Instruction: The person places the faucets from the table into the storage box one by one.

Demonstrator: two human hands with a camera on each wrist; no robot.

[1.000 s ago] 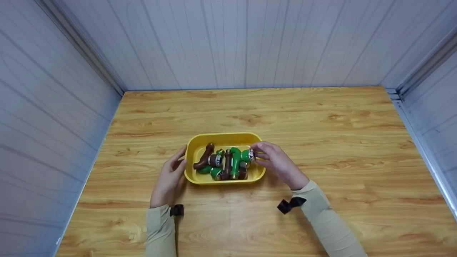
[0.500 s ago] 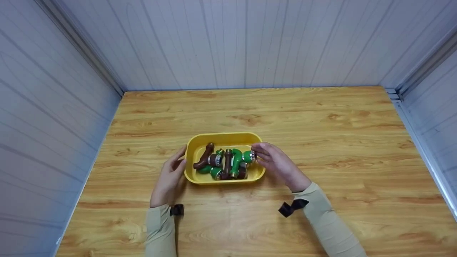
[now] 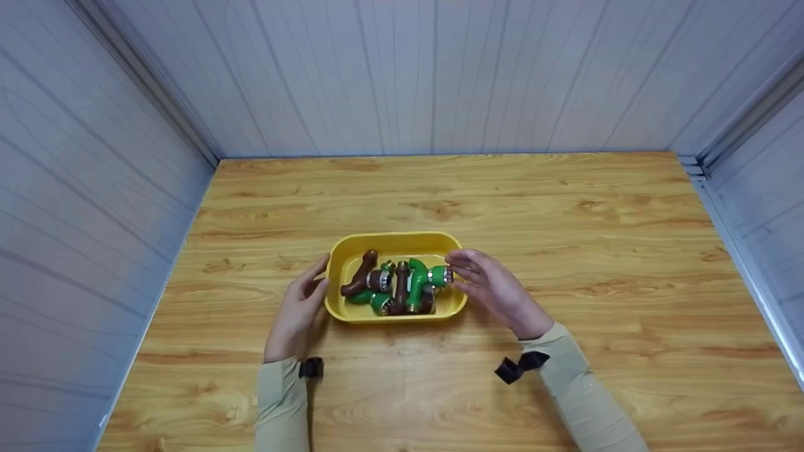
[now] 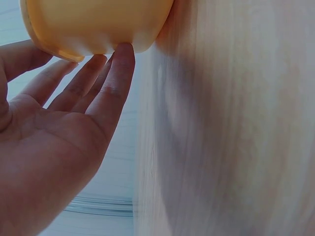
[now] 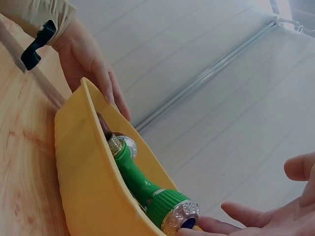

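A yellow plastic tub (image 3: 396, 319) stands on the table with several green and brown taps in it. On top at the right lies a green tap (image 3: 417, 287); in the right wrist view this tap (image 5: 140, 183) shows a brass threaded end and a ribbed collar with a silvery tip. My right hand (image 3: 496, 292) is at the tub's right end, fingers loosely extended right beside that tip. Against the tub's left end rest the fingertips of my left hand (image 3: 299, 314), straight along the outer wall in the left wrist view. A brown tap (image 3: 362, 276) lies at the left.
Wood-grain table top (image 3: 565, 251) extends on all sides of the tub. Pale panelled walls (image 3: 402, 75) border the table at the back and both sides. Black straps (image 3: 312, 369) sit at the sleeve cuffs.
My right hand has let go of the green tap and drawn slightly right. The tap's collar end has shifted a little to the right. My left hand stays at the tub.
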